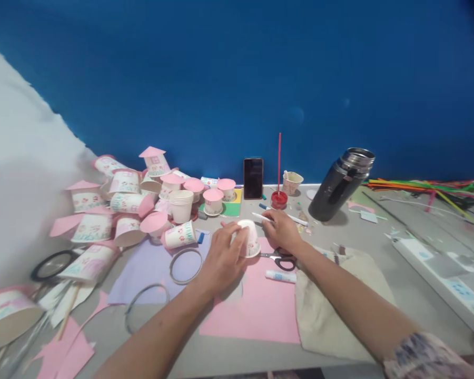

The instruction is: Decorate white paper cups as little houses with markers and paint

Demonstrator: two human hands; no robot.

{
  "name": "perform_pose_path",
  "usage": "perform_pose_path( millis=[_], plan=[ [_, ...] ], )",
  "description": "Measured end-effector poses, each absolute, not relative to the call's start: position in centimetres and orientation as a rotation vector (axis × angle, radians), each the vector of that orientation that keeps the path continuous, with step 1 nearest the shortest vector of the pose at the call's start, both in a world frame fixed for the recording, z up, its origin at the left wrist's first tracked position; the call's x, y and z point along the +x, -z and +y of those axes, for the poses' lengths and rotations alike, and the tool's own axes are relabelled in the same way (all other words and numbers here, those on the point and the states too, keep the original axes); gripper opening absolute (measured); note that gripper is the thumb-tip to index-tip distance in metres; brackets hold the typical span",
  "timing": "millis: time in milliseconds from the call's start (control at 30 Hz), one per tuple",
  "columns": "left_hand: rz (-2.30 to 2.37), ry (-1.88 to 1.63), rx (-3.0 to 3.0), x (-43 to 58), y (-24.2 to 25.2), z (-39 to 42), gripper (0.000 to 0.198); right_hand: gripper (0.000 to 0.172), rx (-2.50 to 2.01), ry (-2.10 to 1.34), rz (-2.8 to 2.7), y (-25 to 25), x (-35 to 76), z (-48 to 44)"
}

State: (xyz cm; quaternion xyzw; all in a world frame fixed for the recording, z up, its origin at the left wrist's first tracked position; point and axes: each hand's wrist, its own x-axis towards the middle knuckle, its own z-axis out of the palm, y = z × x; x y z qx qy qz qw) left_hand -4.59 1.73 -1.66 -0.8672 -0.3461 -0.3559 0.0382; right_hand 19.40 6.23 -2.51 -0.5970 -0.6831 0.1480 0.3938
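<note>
My left hand point(226, 252) is wrapped round a white paper cup point(253, 243) with small red prints, tipped over above the pink paper point(260, 310). My right hand point(280, 229) has its fingers pressed together at a white marker point(260, 216), whose end sticks out to the left. Just below my right hand lie black-handled scissors point(282, 260), blades toward the cup. A white glue tube point(280, 276) rests on the pink paper under them.
Many decorated cups point(126, 181) with pink paper roofs crowd the left. A phone point(253, 179), a red dish point(279, 199) and a dark flask point(339, 184) stand behind. A cloth point(332, 316) and a power strip point(438, 273) lie right; metal rings point(186, 266) lie left.
</note>
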Motion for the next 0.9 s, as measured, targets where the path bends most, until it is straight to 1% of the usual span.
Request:
perform_pose_path(
  millis=[133,233,333,500,567,667,733,767,833,867,900],
  plan=[
    [-0.994,1.038,-2.691,-4.3,1.3,1.3,0.069,0.021,-1.494,-0.269,-1.838,3.0,19.8,6.0],
    [-1.075,1.066,-2.602,-4.4,1.3,1.5,0.063,0.022,-1.499,-0.23,-1.886,3.1,20.0,5.8],
    [-1.171,1.11,-2.491,-4.4,1.7,2.0,0.063,0.028,-1.519,-0.204,-1.895,3.0,19.9,5.4],
    [-1.173,1.046,-2.571,-3.9,2.5,2.5,0.05,0.03,-1.534,-0.202,-1.873,2.8,19.9,5.1],
    [-1.178,0.986,-2.667,-3.8,2.5,2.4,0.053,0.029,-1.531,-0.217,-1.858,2.7,19.9,5.1],
    [-1.196,0.86,-2.813,-4.4,1.7,2.0,0.069,0.029,-1.53,-0.245,-1.827,2.6,19.9,5.1],
    [-1.218,0.864,-2.853,-5.2,0.5,2.2,0.075,0.029,-1.531,-0.268,-1.811,2.5,20.0,5.0],
    [-1.249,0.902,-2.849,-5.6,-0.3,2.5,0.071,0.029,-1.532,-0.279,-1.805,2.5,20.0,5.0],
    [-1.41,0.959,-2.795,-6.3,-1.8,3.7,0.051,0.03,-1.531,-0.299,-1.798,2.5,20.1,5.0],
    [-1.514,0.9,-2.783,-6.5,-2.5,4.6,0.042,0.03,-1.529,-0.306,-1.796,2.5,20.2,5.1],
    [-1.613,0.751,-2.788,-6.6,-3.0,5.5,0.039,0.03,-1.526,-0.312,-1.794,2.6,20.2,5.2]
  ],
)
